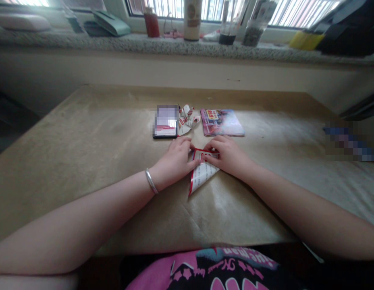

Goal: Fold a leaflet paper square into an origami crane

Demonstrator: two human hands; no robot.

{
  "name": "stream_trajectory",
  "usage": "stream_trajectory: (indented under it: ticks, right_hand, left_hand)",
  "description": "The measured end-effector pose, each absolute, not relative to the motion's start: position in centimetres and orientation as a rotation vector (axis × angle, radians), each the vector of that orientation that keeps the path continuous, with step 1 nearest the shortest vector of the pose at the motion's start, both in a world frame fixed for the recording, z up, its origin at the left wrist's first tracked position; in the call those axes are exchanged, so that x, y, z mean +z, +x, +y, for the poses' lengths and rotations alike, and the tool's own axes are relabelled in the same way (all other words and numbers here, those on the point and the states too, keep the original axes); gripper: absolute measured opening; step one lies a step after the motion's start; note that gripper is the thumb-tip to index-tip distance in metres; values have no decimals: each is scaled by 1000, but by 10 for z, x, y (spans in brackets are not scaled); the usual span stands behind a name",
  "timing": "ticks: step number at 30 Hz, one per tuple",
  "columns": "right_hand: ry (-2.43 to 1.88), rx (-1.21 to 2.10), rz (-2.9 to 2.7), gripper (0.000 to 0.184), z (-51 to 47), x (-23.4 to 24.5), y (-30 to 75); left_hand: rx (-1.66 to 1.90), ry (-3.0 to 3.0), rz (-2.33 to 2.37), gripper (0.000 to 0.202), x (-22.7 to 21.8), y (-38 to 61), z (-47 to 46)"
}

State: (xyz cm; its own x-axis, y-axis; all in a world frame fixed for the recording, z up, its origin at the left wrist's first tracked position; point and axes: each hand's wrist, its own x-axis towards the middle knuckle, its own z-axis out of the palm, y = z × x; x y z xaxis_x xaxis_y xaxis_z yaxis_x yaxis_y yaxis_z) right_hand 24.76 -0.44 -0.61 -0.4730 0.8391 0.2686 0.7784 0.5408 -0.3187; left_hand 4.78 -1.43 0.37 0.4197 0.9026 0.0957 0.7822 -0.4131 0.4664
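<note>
A folded piece of printed paper, white with a red border, lies on the table, its long point toward me. My left hand, with a silver bangle at the wrist, is closed on the upper left edge, thumb pressed on top. At the upper right, my right hand grips the same paper with bent fingers and a thumb on its face. The two thumbs come close together over the print. Some fingertips and the paper's right corner are hidden by the hands.
Beyond my hands lie a phone-like device, crumpled or folded printed paper and a stack of colourful leaflets. A yellowish cover drapes the table. Bottles and jars stand on the stone windowsill behind.
</note>
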Motion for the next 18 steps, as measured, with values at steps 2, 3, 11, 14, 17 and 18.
stream_trajectory:
  ticks: [2,3,11,14,17,18]
  right_hand:
    - [-1317,206,-2394,15,-4,-6,248]
    - [-1312,206,-2397,14,-4,-7,248]
    - [-1254,214,-2364,17,-4,-10,247]
    - [-1220,283,-2308,10,-4,-7,247]
    - [-1211,311,-2251,11,-7,-2,246]
    - [-1214,313,-2231,12,-8,0,246]
  left_hand:
    - [466,2321,1451,37,4,49,-13]
    - [453,2313,1453,36,4,49,-12]
    - [549,2286,1393,22,3,54,-8]
    - [646,2168,1400,15,6,53,-10]
    - [761,2050,1312,12,9,52,-12]
    - [809,2022,1268,14,9,51,-12]
